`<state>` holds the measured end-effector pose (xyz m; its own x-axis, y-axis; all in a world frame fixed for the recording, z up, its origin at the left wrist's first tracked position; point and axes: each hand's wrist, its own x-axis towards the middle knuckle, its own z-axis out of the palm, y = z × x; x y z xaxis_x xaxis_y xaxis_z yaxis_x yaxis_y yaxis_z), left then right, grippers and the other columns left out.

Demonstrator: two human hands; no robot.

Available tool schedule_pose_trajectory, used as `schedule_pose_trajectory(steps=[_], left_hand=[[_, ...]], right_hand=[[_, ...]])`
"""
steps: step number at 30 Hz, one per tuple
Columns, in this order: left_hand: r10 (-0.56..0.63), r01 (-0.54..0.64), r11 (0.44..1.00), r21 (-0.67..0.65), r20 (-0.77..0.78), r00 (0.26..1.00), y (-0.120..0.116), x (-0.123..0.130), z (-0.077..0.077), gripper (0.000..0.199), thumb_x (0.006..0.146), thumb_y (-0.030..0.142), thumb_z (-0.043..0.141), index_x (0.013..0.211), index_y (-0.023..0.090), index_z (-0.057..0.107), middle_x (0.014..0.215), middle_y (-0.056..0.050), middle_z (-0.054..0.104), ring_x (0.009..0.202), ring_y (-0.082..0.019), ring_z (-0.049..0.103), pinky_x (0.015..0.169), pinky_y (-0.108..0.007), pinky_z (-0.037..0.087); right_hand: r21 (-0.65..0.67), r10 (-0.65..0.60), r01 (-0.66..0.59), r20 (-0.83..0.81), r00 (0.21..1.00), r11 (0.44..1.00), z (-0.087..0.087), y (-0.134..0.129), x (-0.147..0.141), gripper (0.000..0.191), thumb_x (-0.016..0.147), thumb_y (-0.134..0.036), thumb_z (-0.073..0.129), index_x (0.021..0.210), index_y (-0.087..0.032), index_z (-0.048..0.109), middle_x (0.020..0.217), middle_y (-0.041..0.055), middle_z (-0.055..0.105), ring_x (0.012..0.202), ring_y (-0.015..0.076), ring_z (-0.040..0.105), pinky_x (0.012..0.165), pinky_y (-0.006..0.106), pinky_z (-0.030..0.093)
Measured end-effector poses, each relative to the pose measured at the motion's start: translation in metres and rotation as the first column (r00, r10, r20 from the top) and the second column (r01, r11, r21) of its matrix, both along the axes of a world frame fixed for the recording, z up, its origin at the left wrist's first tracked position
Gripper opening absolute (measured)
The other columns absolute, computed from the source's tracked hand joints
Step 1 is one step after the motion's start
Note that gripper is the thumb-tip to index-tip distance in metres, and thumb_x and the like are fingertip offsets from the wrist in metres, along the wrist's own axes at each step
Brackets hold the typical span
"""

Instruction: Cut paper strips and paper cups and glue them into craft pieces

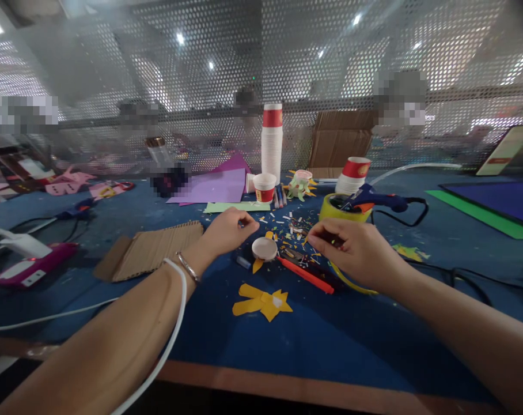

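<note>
My left hand (231,231) hovers over the table with its fingers curled and thumb and forefinger pinched together. Opposite it, my right hand (356,245) is also in a pinch, over the paper scraps (294,227). Anything in either pinch is too small or hidden to make out. Between the hands sits a small white cup base (264,248), with an orange petal piece (257,265) at its lower edge. A red pen-like tool (307,275) lies beside it. Nearer me are joined yellow-orange paper petals (261,302) with a pale spot.
A blue glue gun (376,197) rests on a yellow tape roll (345,213). Farther back stand stacked paper cups (272,150) and a decorated cup (302,183). Corrugated cardboard (158,251) and a purple power strip (32,268) lie left. A white cable (177,323) crosses my left forearm.
</note>
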<state>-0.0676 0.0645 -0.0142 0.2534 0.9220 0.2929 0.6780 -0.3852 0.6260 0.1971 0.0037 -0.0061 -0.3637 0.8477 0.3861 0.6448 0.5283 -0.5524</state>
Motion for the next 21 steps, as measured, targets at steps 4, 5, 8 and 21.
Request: schedule_pose_trajectory(steps=[4, 5, 8, 21], left_hand=[[0.119, -0.108, 0.99, 0.085, -0.138, 0.983, 0.016, -0.012, -0.009, 0.015, 0.075, 0.025, 0.065, 0.085, 0.021, 0.076, 0.105, -0.012, 0.071, 0.114, -0.033, 0.053, 0.11, -0.048, 0.026], [0.143, -0.13, 0.988, 0.085, -0.175, 0.974, 0.019, -0.014, -0.012, 0.016, 0.074, 0.023, 0.065, 0.086, 0.021, 0.076, 0.11, -0.012, 0.071, 0.117, -0.034, 0.051, 0.111, -0.05, 0.024], [0.209, -0.193, 0.978, 0.082, -0.275, 0.939, 0.023, -0.016, -0.019, 0.02, 0.076, 0.023, 0.063, 0.092, 0.022, 0.076, 0.124, -0.011, 0.067, 0.124, -0.037, 0.046, 0.11, -0.054, 0.024], [0.352, -0.242, 0.927, 0.287, -0.439, 0.827, 0.006, -0.008, 0.006, 0.038, 0.09, 0.02, 0.043, 0.111, 0.022, 0.073, 0.13, -0.008, 0.065, 0.115, -0.035, 0.049, 0.098, -0.055, 0.041]], right_hand=[[0.007, 0.006, -0.006, -0.007, 1.0, 1.0, 0.0, 0.0, -0.001, 0.018, 0.091, -0.029, 0.055, 0.079, -0.02, 0.064, 0.068, 0.0, 0.063, 0.058, 0.0129, 0.052, 0.054, 0.025, 0.042], [0.009, 0.008, -0.008, -0.006, 1.0, 1.0, 0.0, 0.0, -0.001, 0.018, 0.091, -0.028, 0.054, 0.078, -0.02, 0.063, 0.068, -0.0001, 0.063, 0.058, 0.0129, 0.052, 0.054, 0.025, 0.041], [0.008, 0.013, -0.013, -0.004, 1.0, 1.0, 0.0, 0.0, -0.001, 0.018, 0.091, -0.028, 0.054, 0.078, -0.02, 0.063, 0.068, -0.0003, 0.062, 0.059, 0.0128, 0.052, 0.054, 0.025, 0.041], [0.042, 0.019, -0.019, -0.002, 1.0, 0.999, -0.004, 0.004, 0.0, 0.017, 0.091, -0.027, 0.054, 0.078, -0.02, 0.063, 0.068, -0.0003, 0.063, 0.057, 0.0125, 0.052, 0.054, 0.025, 0.041]])
